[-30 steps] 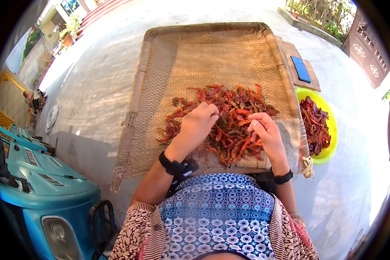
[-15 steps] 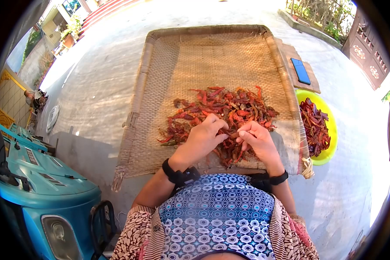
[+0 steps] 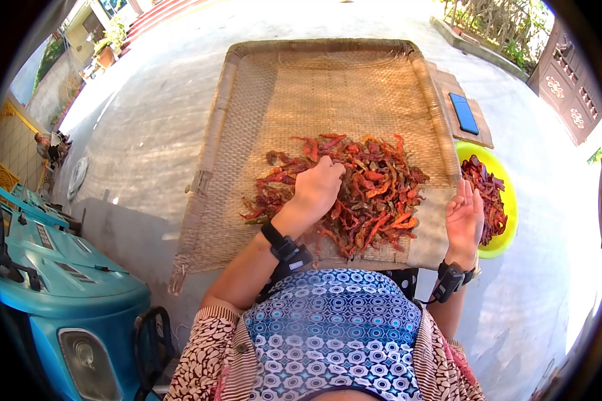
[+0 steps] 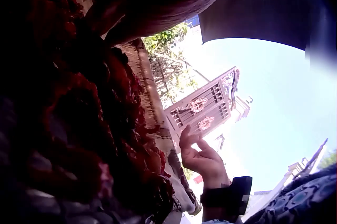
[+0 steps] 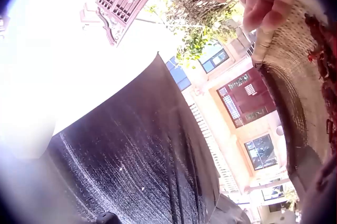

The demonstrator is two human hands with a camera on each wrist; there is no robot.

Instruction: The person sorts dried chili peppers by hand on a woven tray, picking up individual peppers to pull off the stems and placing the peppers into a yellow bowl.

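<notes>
Dried red chilies [image 3: 371, 194] lie in a loose pile on the near half of a woven bamboo tray [image 3: 314, 87]. My left hand [image 3: 319, 187] is over the pile, its fingers bent down among the chilies; in the left wrist view the fingertips reach the dark chilies [image 4: 131, 113], and I cannot tell whether they grip one. At the tray's right edge my right hand [image 3: 465, 220] is turned palm up with its fingers stretched out and nothing visible in it. Just beside it stands a yellow basin [image 3: 512, 200] holding more dark red chilies [image 3: 491, 207].
Beyond the basin, a blue-screened phone [image 3: 463, 113] lies on a flat board [image 3: 485, 130] by the tray's right side. A teal vehicle [image 3: 73, 287] stands close on the left. Farther off are a potted plant [image 3: 105, 55], a seated person [image 3: 50, 147] and an ornate gate [image 3: 565, 90].
Both hands came together over the near part of the pile, then parted. The right hand moved right to the basin and turned palm up; the left moved back up over the pile.
</notes>
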